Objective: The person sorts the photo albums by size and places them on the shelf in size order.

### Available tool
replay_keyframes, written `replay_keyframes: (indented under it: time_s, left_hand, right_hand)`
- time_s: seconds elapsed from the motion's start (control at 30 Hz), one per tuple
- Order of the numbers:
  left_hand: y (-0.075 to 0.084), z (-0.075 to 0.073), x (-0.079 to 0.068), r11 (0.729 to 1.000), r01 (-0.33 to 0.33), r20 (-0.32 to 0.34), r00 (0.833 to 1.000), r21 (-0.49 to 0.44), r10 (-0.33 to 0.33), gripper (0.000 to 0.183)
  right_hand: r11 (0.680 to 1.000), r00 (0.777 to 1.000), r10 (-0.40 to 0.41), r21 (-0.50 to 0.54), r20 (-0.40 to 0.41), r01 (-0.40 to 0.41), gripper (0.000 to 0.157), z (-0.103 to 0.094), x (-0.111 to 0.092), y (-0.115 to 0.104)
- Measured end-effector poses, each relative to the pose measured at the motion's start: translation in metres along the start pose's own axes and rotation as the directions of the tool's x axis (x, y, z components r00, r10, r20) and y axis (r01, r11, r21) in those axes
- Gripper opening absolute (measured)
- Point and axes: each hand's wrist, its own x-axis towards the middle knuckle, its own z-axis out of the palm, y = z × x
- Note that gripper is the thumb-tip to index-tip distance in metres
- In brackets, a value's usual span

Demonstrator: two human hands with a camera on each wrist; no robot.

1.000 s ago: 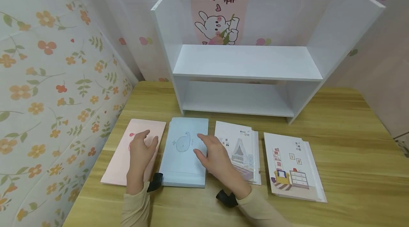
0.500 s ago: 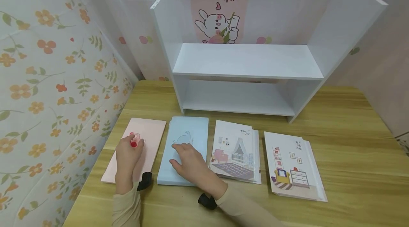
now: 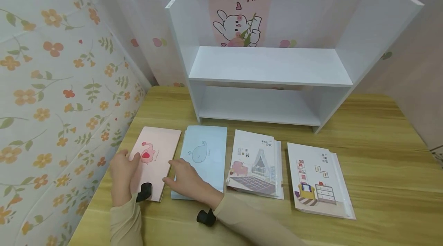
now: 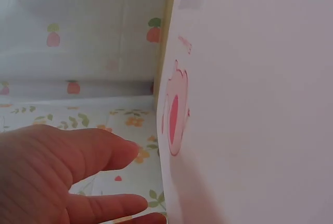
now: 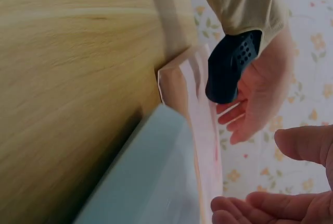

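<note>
In the head view, my left hand (image 3: 122, 173) is at the left side of a pink book (image 3: 162, 146) with a red elephant drawing, thumb over its cover. The left wrist view shows this hand (image 4: 78, 177) with thumb and fingers spread beside the cover. My right hand (image 3: 190, 180) is over the left part of a blue book (image 3: 214, 149) with a whale drawing, its fingertips near the pink book's right edge. In the right wrist view the right hand (image 5: 296, 198) has thumb and fingers apart, holding nothing. Whether either hand touches the pink book, I cannot tell.
A white two-tier shelf (image 3: 270, 65) stands at the back of the wooden table (image 3: 387, 161). Two stacks of white illustrated books lie to the right: one with a crib picture (image 3: 256, 165), one with a dresser picture (image 3: 318, 184). A floral curtain (image 3: 62, 123) borders the left.
Both hands have moved left: the left from over the pink book to its left edge, the right from beside the crib-picture book across the blue book toward the pink one. The books stay put.
</note>
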Motion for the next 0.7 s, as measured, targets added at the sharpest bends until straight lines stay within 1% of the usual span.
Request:
replay_keyframes:
  time_s: [0.07,0.17,0.23,0.37,0.47,0.53,0.6,0.67,0.7]
  left_hand:
    - [-0.002,-0.001,0.001,1.000,0.015,0.017,1.000,0.023,-0.016,0.048]
    - [-0.004,-0.001,0.002,0.999,0.025,0.029,0.999,0.036,-0.026,0.048]
    - [-0.005,0.000,0.002,0.999,0.016,0.029,0.999,0.050,-0.018,0.047]
    - [-0.007,0.001,0.002,0.998,-0.006,0.011,1.000,0.060,0.006,0.031]
    - [-0.008,0.002,0.003,0.998,-0.021,0.002,1.000,0.053,0.021,0.037]
    - [-0.009,0.001,0.003,0.998,-0.022,0.008,1.000,0.052,0.022,0.040]
    - [-0.009,0.001,0.003,0.998,-0.017,0.026,1.000,0.054,0.015,0.040]
    - [-0.010,0.000,0.004,0.998,-0.011,0.055,0.998,0.062,0.007,0.038]
    - [-0.010,0.000,0.004,0.998,-0.009,0.067,0.998,0.068,0.005,0.037]
  right_hand:
    - [0.999,0.999,0.026,0.021,0.019,-0.027,0.048,0.004,0.004,-0.002]
    - [0.994,0.997,0.063,0.089,0.040,-0.066,0.051,0.009,0.009,-0.004]
    - [0.985,0.995,0.089,0.144,0.051,-0.095,0.055,0.013,0.011,-0.005]
    - [0.963,0.990,0.126,0.233,0.060,-0.136,0.059,0.018,0.013,-0.005]
    - [0.947,0.988,0.138,0.283,0.067,-0.151,0.056,0.020,0.016,-0.005]
    - [0.934,0.984,0.160,0.311,0.076,-0.176,0.055,0.021,0.018,-0.005]
    - [0.917,0.977,0.200,0.336,0.081,-0.215,0.059,0.023,0.020,-0.006]
    - [0.889,0.963,0.257,0.371,0.082,-0.269,0.065,0.025,0.021,-0.008]
    - [0.867,0.953,0.293,0.399,0.081,-0.300,0.069,0.026,0.022,-0.009]
